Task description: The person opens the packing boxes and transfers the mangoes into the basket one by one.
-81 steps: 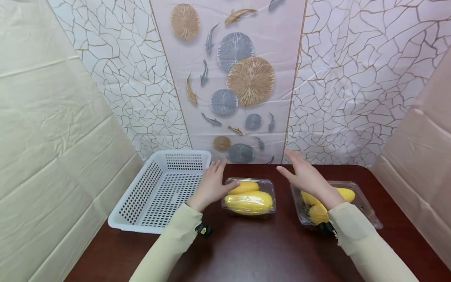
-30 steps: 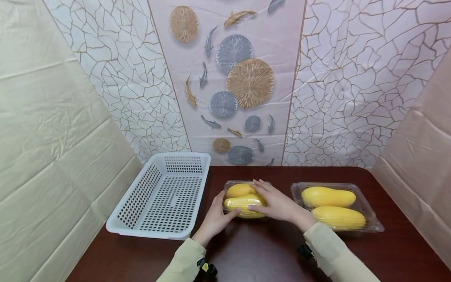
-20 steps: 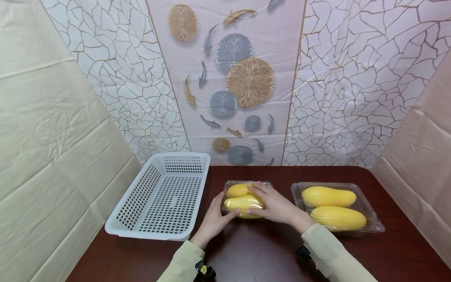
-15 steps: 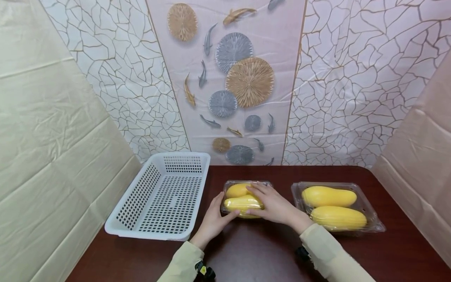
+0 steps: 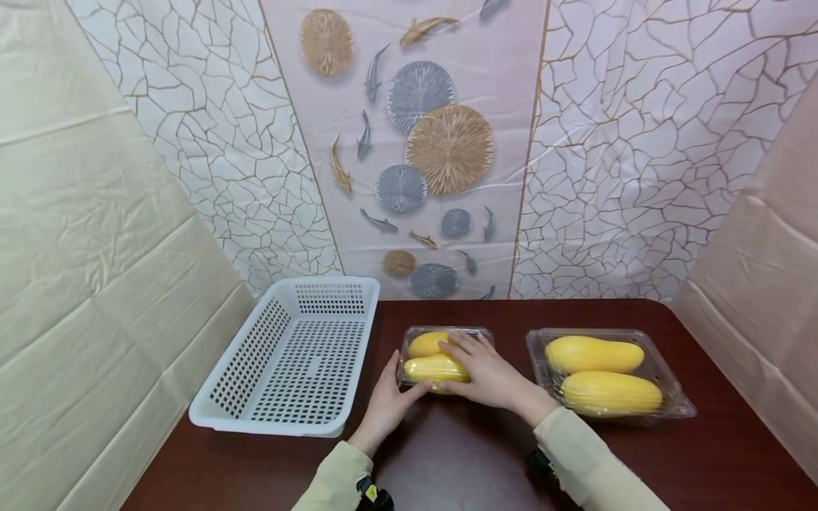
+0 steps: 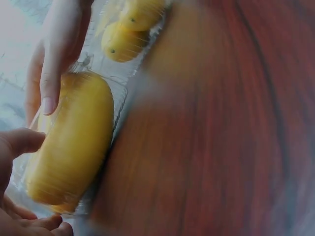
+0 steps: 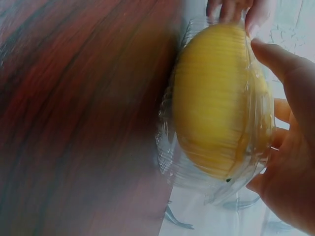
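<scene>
A small clear plastic clamshell box stands mid-table, with two elongated yellow fruits inside under its shiny lid. My left hand grips its left end, thumb at the front edge and fingers along the side. From the right, my right hand holds the lid, its fingers reaching across the top and its thumb at the front. In the right wrist view, the right hand's thumb and fingers span the box's clear lid. The left wrist view shows the left thumb on the lid, fingers curled below.
A second, larger clear box with two yellow fruits sits to the right. At the left is a white perforated basket. All stand on a dark red-brown table with patterned sheets behind and plain sheets at the sides.
Both hands were apart above the table and have come down onto the middle box, gripping it. Lately the right hand has slid slightly left over the lid. The boxes and basket stay in place.
</scene>
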`<state>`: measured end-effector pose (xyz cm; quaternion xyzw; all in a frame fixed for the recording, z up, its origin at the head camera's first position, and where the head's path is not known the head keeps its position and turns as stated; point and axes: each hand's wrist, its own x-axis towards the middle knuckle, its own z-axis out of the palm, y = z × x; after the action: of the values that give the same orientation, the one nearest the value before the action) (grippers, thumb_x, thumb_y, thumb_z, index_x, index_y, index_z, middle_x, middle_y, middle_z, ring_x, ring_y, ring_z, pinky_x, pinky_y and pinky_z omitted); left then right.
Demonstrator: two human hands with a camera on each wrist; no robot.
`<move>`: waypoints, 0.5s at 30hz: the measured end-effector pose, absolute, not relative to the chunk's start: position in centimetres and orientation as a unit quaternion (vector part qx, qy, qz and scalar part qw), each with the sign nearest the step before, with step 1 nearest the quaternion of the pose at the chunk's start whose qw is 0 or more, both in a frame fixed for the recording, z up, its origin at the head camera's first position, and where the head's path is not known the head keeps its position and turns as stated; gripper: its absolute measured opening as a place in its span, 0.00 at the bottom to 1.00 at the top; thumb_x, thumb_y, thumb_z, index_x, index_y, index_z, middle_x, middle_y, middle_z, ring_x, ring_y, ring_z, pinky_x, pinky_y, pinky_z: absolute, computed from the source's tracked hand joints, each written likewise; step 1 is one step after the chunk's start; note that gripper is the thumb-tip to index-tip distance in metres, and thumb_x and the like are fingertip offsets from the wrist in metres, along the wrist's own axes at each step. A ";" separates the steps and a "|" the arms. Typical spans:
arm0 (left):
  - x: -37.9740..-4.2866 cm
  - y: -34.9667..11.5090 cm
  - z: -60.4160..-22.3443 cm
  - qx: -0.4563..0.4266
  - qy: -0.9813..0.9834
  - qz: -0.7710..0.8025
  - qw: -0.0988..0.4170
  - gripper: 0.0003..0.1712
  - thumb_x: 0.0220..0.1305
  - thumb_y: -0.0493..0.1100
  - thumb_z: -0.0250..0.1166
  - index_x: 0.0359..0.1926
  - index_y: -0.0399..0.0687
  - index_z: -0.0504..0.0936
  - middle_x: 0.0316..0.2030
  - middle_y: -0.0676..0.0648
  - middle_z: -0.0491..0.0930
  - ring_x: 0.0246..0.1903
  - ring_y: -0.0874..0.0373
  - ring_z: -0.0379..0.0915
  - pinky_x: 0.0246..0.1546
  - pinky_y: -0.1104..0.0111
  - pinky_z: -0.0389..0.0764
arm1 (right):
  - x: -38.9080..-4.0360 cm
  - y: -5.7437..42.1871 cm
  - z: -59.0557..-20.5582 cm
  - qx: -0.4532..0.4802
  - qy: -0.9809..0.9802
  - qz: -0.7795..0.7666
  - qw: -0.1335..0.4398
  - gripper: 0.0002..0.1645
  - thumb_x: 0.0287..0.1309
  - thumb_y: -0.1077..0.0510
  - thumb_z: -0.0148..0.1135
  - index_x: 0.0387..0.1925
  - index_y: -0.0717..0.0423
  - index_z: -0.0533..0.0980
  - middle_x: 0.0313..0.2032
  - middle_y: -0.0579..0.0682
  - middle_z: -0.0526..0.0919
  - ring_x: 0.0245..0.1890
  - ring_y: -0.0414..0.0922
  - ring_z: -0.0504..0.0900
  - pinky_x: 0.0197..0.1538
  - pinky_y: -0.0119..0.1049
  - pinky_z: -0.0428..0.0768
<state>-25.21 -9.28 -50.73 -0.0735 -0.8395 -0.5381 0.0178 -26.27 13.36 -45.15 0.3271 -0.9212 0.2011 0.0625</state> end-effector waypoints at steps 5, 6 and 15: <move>-25.2 -9.2 -51.4 -0.048 -0.821 -0.568 -0.001 0.55 0.60 0.61 0.71 0.76 0.35 0.57 0.71 0.34 0.63 0.68 0.42 0.64 0.64 0.50 0.70 | -26.3 13.1 -44.9 0.328 -0.922 0.196 0.057 0.41 0.65 0.43 0.65 0.72 0.59 0.67 0.71 0.66 0.65 0.73 0.64 0.59 0.72 0.64 0.52; -25.2 -9.2 -51.5 -0.048 -0.823 -0.566 0.001 0.54 0.61 0.61 0.71 0.75 0.35 0.58 0.70 0.34 0.65 0.67 0.42 0.66 0.63 0.50 0.71 | -26.3 13.0 -44.9 0.329 -0.923 0.192 0.058 0.41 0.65 0.43 0.65 0.72 0.59 0.67 0.70 0.66 0.65 0.72 0.64 0.60 0.72 0.64 0.53; -25.2 -9.0 -51.3 -0.049 -0.827 -0.560 0.005 0.49 0.64 0.59 0.67 0.73 0.32 0.60 0.67 0.33 0.69 0.64 0.42 0.69 0.62 0.51 0.73 | -26.7 12.6 -44.3 0.342 -0.925 0.148 0.079 0.40 0.64 0.41 0.66 0.68 0.61 0.71 0.67 0.67 0.70 0.68 0.63 0.68 0.69 0.60 0.64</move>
<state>-25.16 -9.04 -51.26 -0.0486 -0.8268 -0.5604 0.0049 -26.66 12.63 -44.35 0.3419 -0.9246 0.1481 0.0786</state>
